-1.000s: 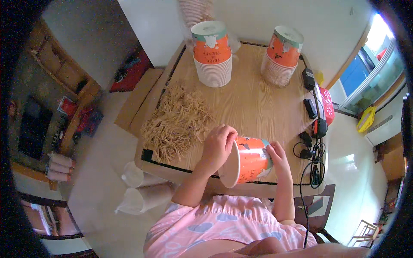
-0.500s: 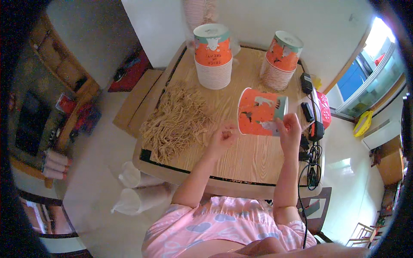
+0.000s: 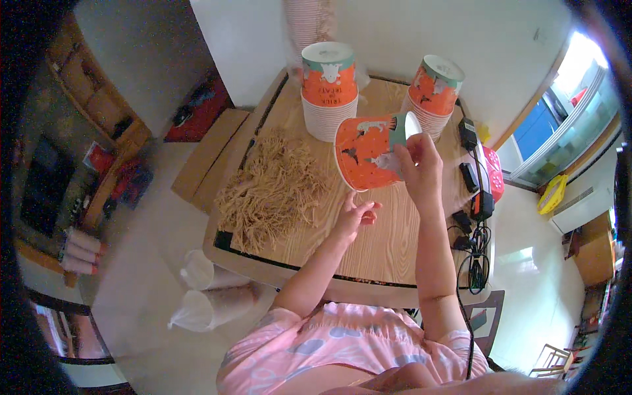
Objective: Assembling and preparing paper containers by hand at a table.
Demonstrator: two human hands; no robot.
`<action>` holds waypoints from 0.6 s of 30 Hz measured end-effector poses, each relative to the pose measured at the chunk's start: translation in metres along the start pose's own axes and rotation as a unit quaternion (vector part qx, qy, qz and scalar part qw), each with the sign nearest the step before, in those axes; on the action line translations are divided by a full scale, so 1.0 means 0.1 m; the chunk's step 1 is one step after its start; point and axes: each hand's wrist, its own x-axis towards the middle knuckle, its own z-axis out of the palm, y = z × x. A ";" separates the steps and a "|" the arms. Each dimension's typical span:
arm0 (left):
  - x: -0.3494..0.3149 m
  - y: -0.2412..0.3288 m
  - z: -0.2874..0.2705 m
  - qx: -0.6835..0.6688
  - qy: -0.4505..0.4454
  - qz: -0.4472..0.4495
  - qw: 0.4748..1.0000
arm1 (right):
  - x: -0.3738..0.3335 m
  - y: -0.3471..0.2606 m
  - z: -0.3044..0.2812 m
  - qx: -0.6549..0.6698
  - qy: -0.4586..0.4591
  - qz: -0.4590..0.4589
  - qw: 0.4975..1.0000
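Observation:
A paper cup (image 3: 364,152), orange and green with pale printed figures, is held tilted on its side above the table. My right hand (image 3: 422,161) grips it around the green base end, and its wide white rim faces left. Just below that rim is my left hand (image 3: 359,216), its index finger stretched up to or against the rim's lower edge and the other fingers loosely bent, holding nothing I can see. To its left lies a loose heap of tan twisted paper cords (image 3: 273,187).
Upside-down cups stand in a tall stack (image 3: 330,122) at the back and another stack (image 3: 431,99) at the back right. Adapters and coiled black cables (image 3: 475,266) run along the table's right edge. Bagged cup stacks (image 3: 210,309) lie on the floor at left.
The cup has moved left and slightly up in my right hand, with its rim tilting lower. My left hand has shifted a little right and down, its index finger now extended toward the rim.

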 end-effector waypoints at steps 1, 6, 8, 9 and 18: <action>0.02 -0.02 -0.01 -0.004 0.002 0.004 1.000 | 0.03 0.00 0.02 -0.002 0.007 -0.017 1.000; -0.03 0.18 0.36 -0.081 -0.019 0.072 0.994 | 0.09 0.11 0.20 -0.083 -0.006 -0.025 0.996; 0.00 0.26 0.34 -0.108 -0.010 0.095 0.990 | 0.06 0.17 0.22 -0.108 -0.020 -0.058 0.992; 0.03 0.34 0.29 -0.150 -0.019 0.073 0.986 | 0.06 0.19 0.22 -0.133 -0.033 -0.090 0.986; 0.24 0.55 -0.12 -0.403 -0.096 -0.052 0.909 | -0.02 0.02 0.04 -0.259 -0.201 -0.189 0.925</action>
